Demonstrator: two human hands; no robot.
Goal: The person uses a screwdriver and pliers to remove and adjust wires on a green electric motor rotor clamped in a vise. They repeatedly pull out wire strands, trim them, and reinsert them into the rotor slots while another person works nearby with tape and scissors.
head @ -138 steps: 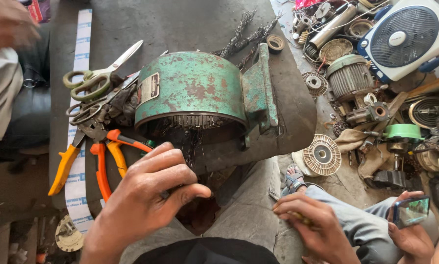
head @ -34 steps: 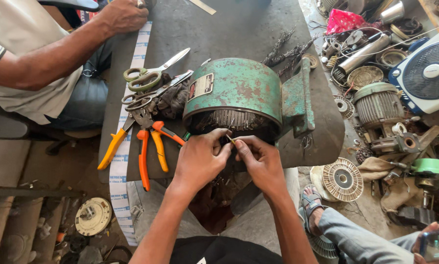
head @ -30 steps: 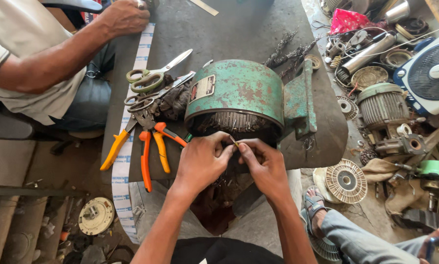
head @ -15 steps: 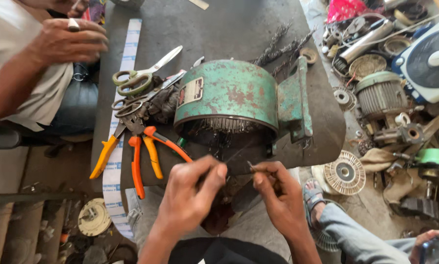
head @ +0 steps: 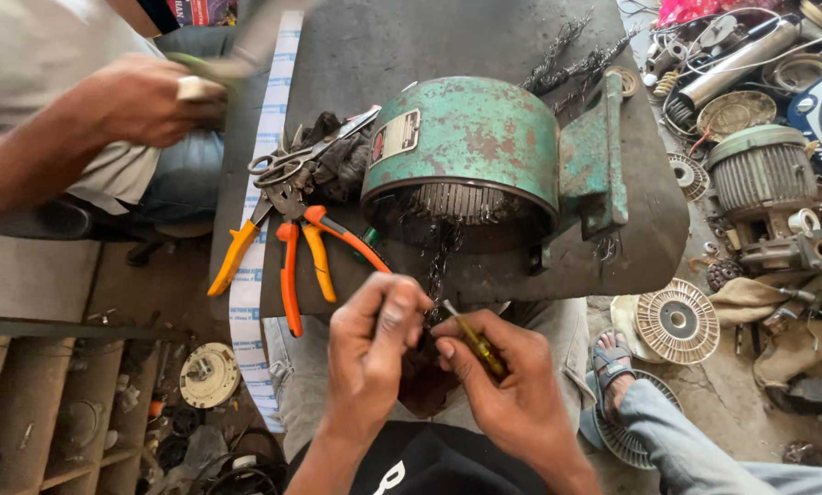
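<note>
dark worktable point(head: 356, 55) | on it: green motor housing point(head: 466, 137), orange pliers point(head: 310, 252), scissors point(head: 306, 156), possibly wire scraps point(head: 567, 55)

Work surface is a dark grey bench point(head: 411, 46), scuffed, with a white printed strip point(head: 263, 183) along its left edge. Floor to the right is bare dusty concrete point(head: 732, 403), crowded with scrap motor parts, among them a ribbed grey motor housing point(head: 764, 174) and a round finned disc point(head: 677, 321). Wooden shelving point(head: 26, 403) stands at lower left. Even daylight.
</note>
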